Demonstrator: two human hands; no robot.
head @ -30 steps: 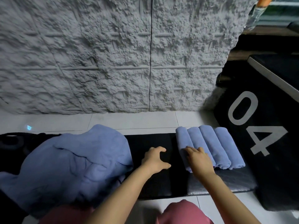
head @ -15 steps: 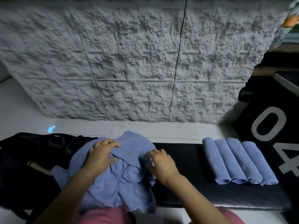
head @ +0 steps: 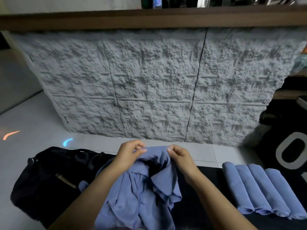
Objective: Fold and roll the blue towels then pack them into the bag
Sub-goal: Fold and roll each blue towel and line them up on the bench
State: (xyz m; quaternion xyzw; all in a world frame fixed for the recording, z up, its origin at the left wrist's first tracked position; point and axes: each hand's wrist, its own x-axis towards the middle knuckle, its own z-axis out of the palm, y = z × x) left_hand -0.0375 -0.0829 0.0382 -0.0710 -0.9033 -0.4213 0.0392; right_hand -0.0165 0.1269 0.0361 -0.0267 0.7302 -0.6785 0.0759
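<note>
Head view: left hand (head: 128,153) and right hand (head: 181,157) pinch towel (head: 141,193) edge.

Bare forearms (head: 90,200), left grip (head: 129,156), right grip (head: 181,161)

Grey wall panel (head: 157,83), pale floor tiles (head: 41,123).
Panel stands beyond the fingers (head: 174,151); blue glint (head: 67,141) to their left, white numeral (head: 297,153) to their right.
</note>
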